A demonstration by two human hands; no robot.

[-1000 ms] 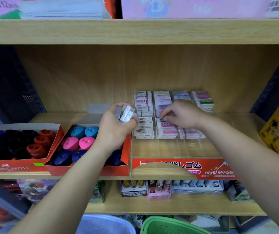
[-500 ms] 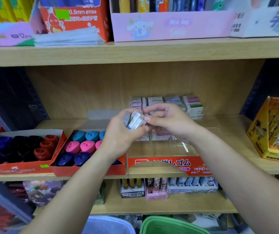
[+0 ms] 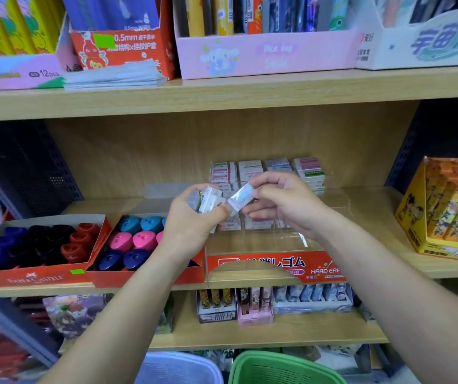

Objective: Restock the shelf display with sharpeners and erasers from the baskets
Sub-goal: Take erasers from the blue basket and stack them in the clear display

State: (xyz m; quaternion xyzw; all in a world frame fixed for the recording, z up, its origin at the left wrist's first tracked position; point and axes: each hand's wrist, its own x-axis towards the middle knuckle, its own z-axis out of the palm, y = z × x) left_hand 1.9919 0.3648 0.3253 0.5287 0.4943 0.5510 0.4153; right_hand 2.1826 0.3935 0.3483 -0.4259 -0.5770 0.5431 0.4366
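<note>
My left hand [image 3: 191, 225] grips a small bunch of wrapped erasers [image 3: 208, 200] in front of the middle shelf. My right hand [image 3: 280, 203] pinches a single wrapped eraser [image 3: 241, 199] just right of that bunch, fingers closed on its end. Behind both hands stands the clear eraser display box [image 3: 272, 266] with a red front label; stacks of boxed erasers [image 3: 266, 173] fill its back rows. Two red trays hold sharpeners: blue and pink ones [image 3: 133, 239] under my left wrist, dark and red ones [image 3: 42, 245] further left.
A white basket [image 3: 178, 368] and a green basket [image 3: 283, 367] sit at the bottom edge. A yellow carton [image 3: 446, 209] stands on the shelf at right. Card packs [image 3: 252, 306] line the lower shelf; boxed stationery fills the top shelf [image 3: 222, 90].
My right hand left the display rows, came to the bunch in my left hand and pulled one eraser away to the right. The camera tilted up, showing more of the top shelf.
</note>
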